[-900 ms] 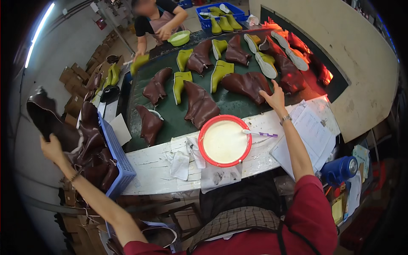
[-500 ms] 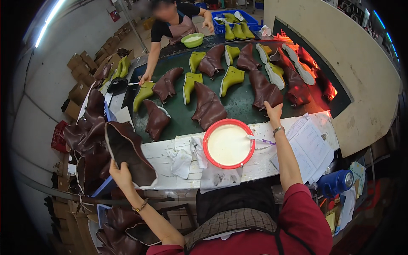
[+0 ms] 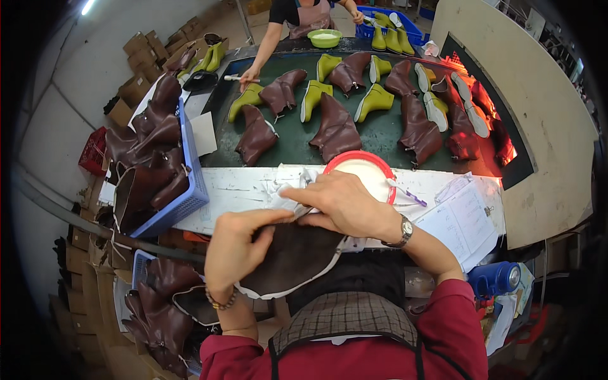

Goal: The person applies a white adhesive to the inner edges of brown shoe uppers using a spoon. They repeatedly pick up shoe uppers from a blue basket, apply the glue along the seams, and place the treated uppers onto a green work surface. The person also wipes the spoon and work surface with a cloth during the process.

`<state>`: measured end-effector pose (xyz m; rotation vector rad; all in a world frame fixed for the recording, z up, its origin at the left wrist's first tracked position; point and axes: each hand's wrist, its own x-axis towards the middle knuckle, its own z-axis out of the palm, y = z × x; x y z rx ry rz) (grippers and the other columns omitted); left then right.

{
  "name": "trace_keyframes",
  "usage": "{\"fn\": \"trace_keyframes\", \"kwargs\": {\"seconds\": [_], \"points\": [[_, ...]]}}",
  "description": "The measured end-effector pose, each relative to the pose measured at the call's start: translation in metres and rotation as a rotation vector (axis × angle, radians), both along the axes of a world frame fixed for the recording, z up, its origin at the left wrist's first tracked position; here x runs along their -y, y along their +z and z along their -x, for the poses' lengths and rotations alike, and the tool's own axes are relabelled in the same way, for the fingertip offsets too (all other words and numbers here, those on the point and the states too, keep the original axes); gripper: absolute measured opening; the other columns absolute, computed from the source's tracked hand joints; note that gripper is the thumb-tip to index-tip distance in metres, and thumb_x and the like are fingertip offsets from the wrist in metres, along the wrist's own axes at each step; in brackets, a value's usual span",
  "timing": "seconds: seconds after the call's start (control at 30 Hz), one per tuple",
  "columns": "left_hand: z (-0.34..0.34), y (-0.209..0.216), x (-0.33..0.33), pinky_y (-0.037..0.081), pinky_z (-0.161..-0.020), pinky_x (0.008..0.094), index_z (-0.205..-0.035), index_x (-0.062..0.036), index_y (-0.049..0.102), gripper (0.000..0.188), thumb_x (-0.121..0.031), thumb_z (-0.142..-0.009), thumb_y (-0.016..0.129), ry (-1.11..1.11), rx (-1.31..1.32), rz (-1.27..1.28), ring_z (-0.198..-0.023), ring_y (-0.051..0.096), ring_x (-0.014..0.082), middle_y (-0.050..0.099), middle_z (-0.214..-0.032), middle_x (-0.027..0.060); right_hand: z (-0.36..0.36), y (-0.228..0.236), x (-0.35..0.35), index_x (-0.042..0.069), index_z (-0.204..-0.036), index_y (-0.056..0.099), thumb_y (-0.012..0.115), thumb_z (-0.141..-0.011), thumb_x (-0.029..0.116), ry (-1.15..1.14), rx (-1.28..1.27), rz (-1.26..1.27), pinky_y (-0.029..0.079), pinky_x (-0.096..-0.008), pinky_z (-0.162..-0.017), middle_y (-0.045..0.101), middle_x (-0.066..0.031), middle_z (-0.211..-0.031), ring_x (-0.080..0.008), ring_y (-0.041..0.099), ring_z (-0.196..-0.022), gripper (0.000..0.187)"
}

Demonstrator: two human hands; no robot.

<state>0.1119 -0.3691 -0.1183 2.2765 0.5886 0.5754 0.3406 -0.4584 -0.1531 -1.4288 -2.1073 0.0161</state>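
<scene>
In front of my body, a brown leather boot upper [image 3: 288, 259] hangs with its dark lining showing and a pale edge along the bottom. My left hand [image 3: 237, 244] grips its left side, thumb and fingers closed on the edge. From the right, my right hand [image 3: 348, 206] pinches the top edge close to the left fingers; the exact spot is partly hidden. Just beyond the right hand stands a red-rimmed basin [image 3: 360, 154] of white liquid, with a purple-handled brush [image 3: 411, 197] at its right rim. Crumpled white cloth [image 3: 278, 190] lies left of the basin.
Brown boot uppers [image 3: 335, 130] and yellow-green boots [image 3: 373, 101] stand in rows on a dark green belt [image 3: 297, 152]. Blue crates [image 3: 190, 171] of uppers sit at left. Papers [image 3: 453, 218] and a blue flask [image 3: 491, 280] are at right. A co-worker's hand [image 3: 249, 77] holds a brush.
My right hand has left the brown boot on the belt and come to the upper. My left hand has brought that upper rightward in front of me. The view has shifted.
</scene>
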Motion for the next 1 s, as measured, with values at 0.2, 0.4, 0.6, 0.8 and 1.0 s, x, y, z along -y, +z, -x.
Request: {"fn": "trace_keyframes", "kwargs": {"seconds": [0.2,0.4,0.6,0.8,1.0], "points": [[0.021,-0.033,-0.025,0.052,-0.105,0.0414,-0.163,0.0,0.021,0.098,-0.044,-0.093,0.074,-0.028,1.0,0.74,-0.127,0.061,0.0305,0.053,-0.147,0.0275,-0.008,-0.024,0.029,0.001,-0.099,0.075,0.075,-0.09,0.019,-0.209,-0.546,0.226,0.048,-0.0395,-0.061,0.065,-0.022,-0.073,-0.0366,0.065,-0.066,0.02],[-0.043,-0.08,0.025,0.035,-0.117,0.0407,-0.165,-0.0034,-0.01,0.141,-0.042,-0.075,0.092,-0.015,0.633,0.367,-0.14,0.046,0.0305,0.039,-0.157,0.0225,0.039,-0.049,0.042,-0.003,-0.121,0.064,0.066,-0.093,0.007,-0.343,-0.594,-0.07,0.052,-0.0442,-0.069,0.066,-0.0267,-0.089,-0.0446,0.066,-0.08,0.029],[-0.042,-0.121,-0.007,0.052,-0.092,0.0331,-0.13,0.0049,0.058,0.056,-0.004,-0.078,0.076,0.038,0.522,0.788,-0.103,0.066,0.0185,0.068,-0.116,0.011,0.026,-0.061,0.06,-0.006,-0.119,0.066,0.071,-0.094,0.007,-0.216,-0.777,0.219,0.052,-0.0353,-0.072,0.069,-0.0163,-0.088,-0.0236,0.067,-0.077,0.029],[-0.015,-0.109,-0.029,0.054,-0.079,0.0286,-0.117,0.0053,0.066,0.038,0.005,-0.08,0.072,0.269,0.343,0.666,-0.086,0.068,0.014,0.073,-0.1,0.0069,-0.095,-0.14,0.116,0.005,-0.134,0.067,0.072,-0.089,0.005,-0.925,-0.151,-0.17,0.053,-0.0353,-0.083,0.074,-0.0135,-0.107,-0.0247,0.067,-0.092,0.045],[-0.023,-0.115,-0.038,0.053,-0.074,0.0267,-0.109,0.0055,0.07,0.027,0.004,-0.083,0.073,0.284,0.248,0.708,-0.081,0.066,0.0117,0.074,-0.095,0.0058,-0.134,-0.181,0.12,0.006,-0.121,0.074,0.07,-0.092,0.008,-0.827,-0.496,0.123,0.049,-0.0376,-0.07,0.067,-0.0135,-0.09,-0.0279,0.062,-0.076,0.03]]}}
